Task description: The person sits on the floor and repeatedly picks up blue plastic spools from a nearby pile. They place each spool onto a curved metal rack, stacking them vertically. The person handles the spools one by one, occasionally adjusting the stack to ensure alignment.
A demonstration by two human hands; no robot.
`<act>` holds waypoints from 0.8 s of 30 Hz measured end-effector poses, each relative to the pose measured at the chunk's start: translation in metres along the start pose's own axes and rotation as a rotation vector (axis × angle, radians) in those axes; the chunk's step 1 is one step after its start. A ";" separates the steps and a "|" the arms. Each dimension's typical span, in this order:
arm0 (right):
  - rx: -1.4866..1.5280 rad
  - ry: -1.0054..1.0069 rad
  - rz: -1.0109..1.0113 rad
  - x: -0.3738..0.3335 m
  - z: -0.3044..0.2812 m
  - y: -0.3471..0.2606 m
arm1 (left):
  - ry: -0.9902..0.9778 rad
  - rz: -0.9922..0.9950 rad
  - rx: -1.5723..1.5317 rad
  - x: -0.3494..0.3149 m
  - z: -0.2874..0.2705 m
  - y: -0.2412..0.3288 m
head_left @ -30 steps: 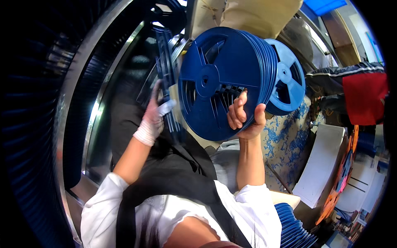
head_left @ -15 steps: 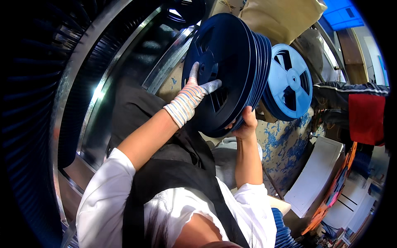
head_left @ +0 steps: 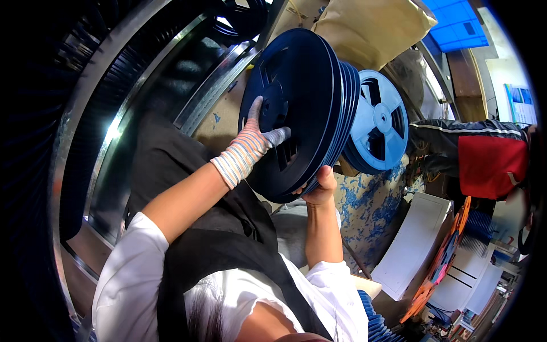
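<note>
A stack of dark blue-black plastic reels [head_left: 310,97] is tilted up in front of my body, the nearest face turned toward my left. My left hand [head_left: 240,153], in a striped knit glove, rests against that face. One finger points up beside the hub and the thumb stretches to the right; the other fingers are hidden, seemingly in a cut-out. Bare, my right hand [head_left: 320,188] clasps the stack's lower rim, its thumb up on the right side. Just beyond, a group of lighter blue reels [head_left: 360,130] stands on edge.
Curved metal rails [head_left: 105,142] with dark ridged rows run along the left. A tan sack [head_left: 370,34] lies beyond the reels. At right are another person's dark trousers [head_left: 439,132], a red cloth [head_left: 491,166] and a white panel [head_left: 413,245]. More blue reels [head_left: 373,319] sit by my right elbow.
The view has shifted, so the whole scene sits lower and farther left. Both hands keep the same hold on the dark reels.
</note>
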State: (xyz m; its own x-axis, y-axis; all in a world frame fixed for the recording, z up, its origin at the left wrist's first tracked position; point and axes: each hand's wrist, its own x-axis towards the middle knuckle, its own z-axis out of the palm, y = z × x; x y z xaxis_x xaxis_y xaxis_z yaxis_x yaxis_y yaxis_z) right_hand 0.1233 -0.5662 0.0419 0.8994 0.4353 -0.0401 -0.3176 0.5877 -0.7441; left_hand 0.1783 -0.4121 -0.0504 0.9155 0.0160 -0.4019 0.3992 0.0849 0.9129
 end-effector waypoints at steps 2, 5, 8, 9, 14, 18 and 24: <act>0.005 0.034 -0.065 0.000 0.001 0.005 | 0.021 -0.074 0.055 -0.018 0.006 0.031; 0.015 -0.003 -0.073 -0.003 -0.007 0.005 | 0.016 0.022 -0.085 -0.021 0.009 0.033; 0.150 -0.104 -0.010 -0.004 -0.021 0.001 | -0.039 0.142 -0.236 -0.004 0.003 0.008; 0.118 -0.055 -0.022 -0.004 -0.019 0.001 | -0.047 0.151 -0.234 -0.002 0.004 0.008; 0.074 -0.060 -0.008 -0.001 -0.016 0.004 | -0.035 0.029 -0.022 -0.008 0.005 0.021; 0.038 0.015 0.016 -0.004 -0.013 0.003 | -0.072 0.051 -0.069 0.005 0.003 0.004; 0.095 -0.020 -0.001 -0.004 -0.018 -0.001 | -0.126 0.146 -0.217 0.010 0.008 -0.007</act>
State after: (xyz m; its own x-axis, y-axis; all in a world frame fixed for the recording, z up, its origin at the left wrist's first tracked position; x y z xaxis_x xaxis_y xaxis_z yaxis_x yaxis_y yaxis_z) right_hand 0.1257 -0.5807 0.0312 0.8938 0.4477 -0.0257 -0.3449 0.6496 -0.6776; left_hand 0.1848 -0.4202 -0.0603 0.9669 -0.0792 -0.2425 0.2551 0.3023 0.9184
